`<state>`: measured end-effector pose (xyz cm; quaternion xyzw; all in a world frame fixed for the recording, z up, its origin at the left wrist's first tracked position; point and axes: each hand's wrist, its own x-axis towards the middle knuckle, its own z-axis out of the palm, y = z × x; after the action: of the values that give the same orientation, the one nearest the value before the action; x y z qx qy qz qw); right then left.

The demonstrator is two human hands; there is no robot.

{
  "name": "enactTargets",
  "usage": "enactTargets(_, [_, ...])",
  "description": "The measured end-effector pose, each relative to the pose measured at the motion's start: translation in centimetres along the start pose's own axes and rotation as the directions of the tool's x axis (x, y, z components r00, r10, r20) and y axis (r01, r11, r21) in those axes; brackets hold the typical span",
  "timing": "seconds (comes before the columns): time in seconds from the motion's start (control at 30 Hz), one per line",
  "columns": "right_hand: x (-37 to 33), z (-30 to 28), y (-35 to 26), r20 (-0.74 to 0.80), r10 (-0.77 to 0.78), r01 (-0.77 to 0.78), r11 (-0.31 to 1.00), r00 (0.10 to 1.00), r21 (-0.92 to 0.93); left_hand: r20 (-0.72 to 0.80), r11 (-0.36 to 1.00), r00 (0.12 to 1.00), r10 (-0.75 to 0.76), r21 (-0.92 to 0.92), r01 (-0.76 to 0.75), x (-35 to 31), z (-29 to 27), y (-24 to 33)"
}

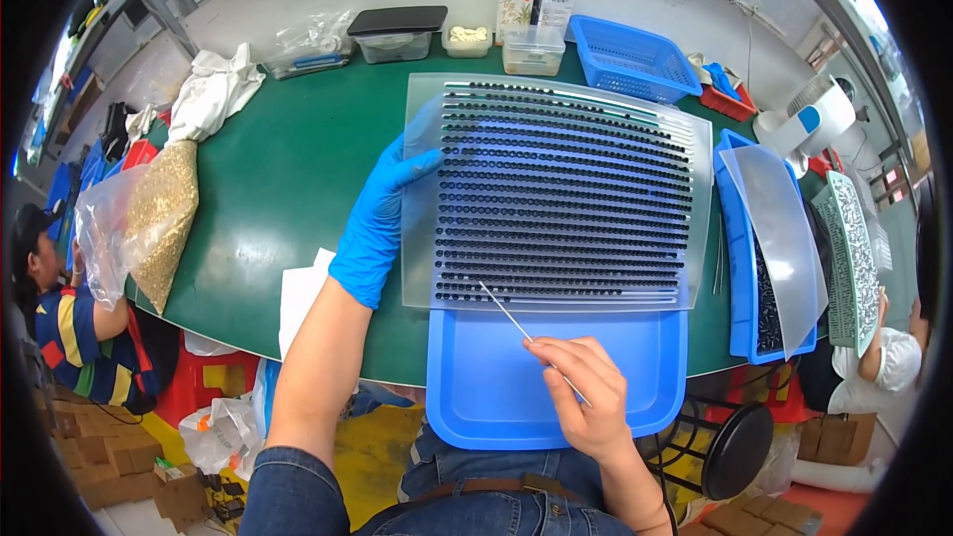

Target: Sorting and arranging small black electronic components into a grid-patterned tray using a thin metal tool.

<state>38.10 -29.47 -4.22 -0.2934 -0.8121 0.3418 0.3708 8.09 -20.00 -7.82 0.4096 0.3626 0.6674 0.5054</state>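
Observation:
A translucent sheet (419, 268) carries many rows of small round black parts (561, 191) set along grooves. My left hand (375, 213), in a blue glove, grips the sheet's left edge with the thumb on top; the other fingers are mostly hidden beneath. Bare, my right hand (591, 397) pinches a thin pale rod (506, 313). The rod's tip lies at the lowest rows, left of the middle. Under the sheet's near edge sits a shallow blue tray (556, 377), with its front part showing bare above my lap.
A blue bin (733, 258) of dark parts, partly covered by a translucent sheet, stands at right. Along the back are a blue basket (635, 65) and lidded plastic boxes (397, 35). A bag of gold-coloured pieces (164, 213) rests at left. People sit at both sides.

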Motion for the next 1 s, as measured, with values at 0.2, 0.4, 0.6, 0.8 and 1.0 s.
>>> enactTargets(0.2, [-0.1,-1.2,0.5,-0.014,0.003,-0.003,1.0,1.0,-0.01,0.004,1.0,1.0,0.029,0.009,-0.029,0.0,0.0,0.0])
enactTargets(0.4, [-2.3,-4.4,2.3,-0.075,0.128,-0.127,0.992,0.989,0.018,-0.006,0.999,1.0,0.016,-0.04,-0.016,-0.1,0.5,0.3])
enactTargets(0.6, [-4.8,-7.6,4.3,-0.202,0.32,-0.265,0.929,0.926,0.258,0.006,0.999,1.0,0.007,-0.038,-0.007,-0.3,0.9,0.6])
enactTargets(0.8, [-7.6,-10.9,5.9,-0.389,0.483,-0.324,0.854,0.784,0.407,0.011,0.999,1.0,-0.011,-0.045,0.012,-0.3,0.5,0.4])
enactTargets(1.0, [-9.1,-14.9,7.9,-0.703,0.334,0.003,0.902,0.628,0.431,-0.009,0.998,1.0,0.007,-0.055,-0.007,-0.3,0.5,-0.1])
